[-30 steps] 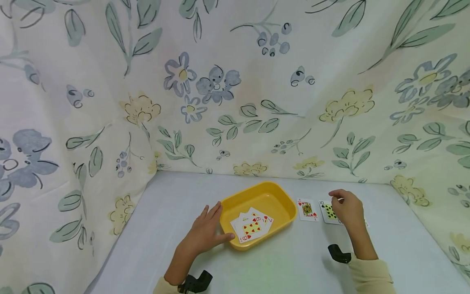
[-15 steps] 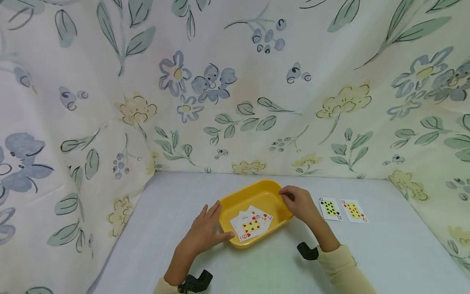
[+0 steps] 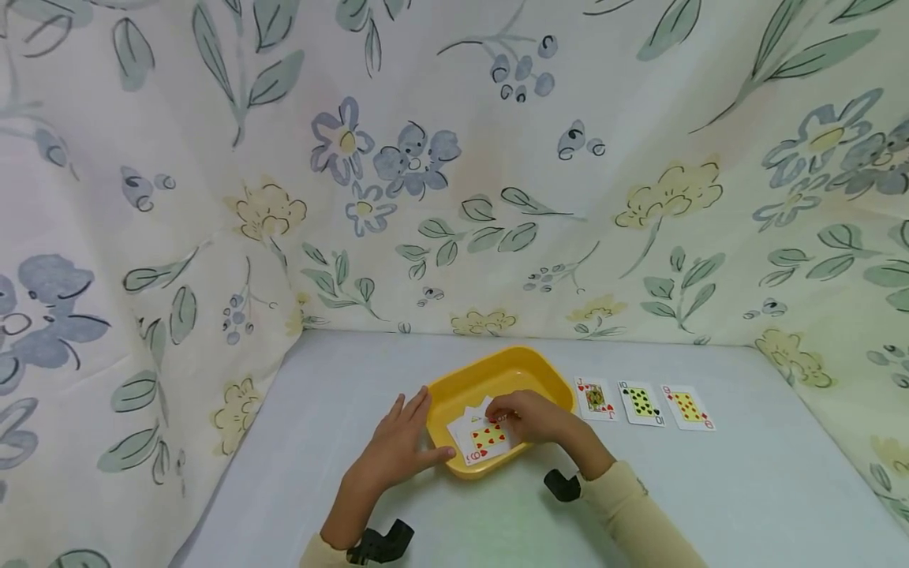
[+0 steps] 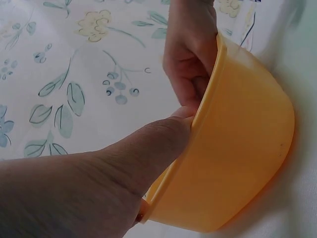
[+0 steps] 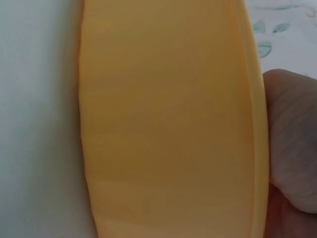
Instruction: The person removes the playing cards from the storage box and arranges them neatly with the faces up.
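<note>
The yellow plastic tray (image 3: 540, 364) sits on the table, and my left hand (image 3: 401, 446) rests along its left end, fingers spread and thumb (image 4: 161, 139) on the near rim. Inside lie several overlapping playing cards (image 3: 458, 436); the top one is a hearts card (image 3: 486, 446) with a yellow middle. My right hand (image 3: 533, 418) reaches over the tray's near right side, fingers curled, and pinches that top card at its upper right corner. The fingers cover this corner. In the right wrist view the tray's wall (image 5: 168, 119) hides the fingertips.
Right of the tray, face up in a row, lie a jack of hearts (image 3: 595, 398), a ten of spades (image 3: 641, 404) and a diamonds card (image 3: 687, 408). A floral cloth (image 3: 454, 197) hangs behind and beside the white table (image 3: 355, 371).
My right hand has moved left, from above the cards in the row, past the tray's right end, to the cards inside it. My left hand has stayed at the tray.
</note>
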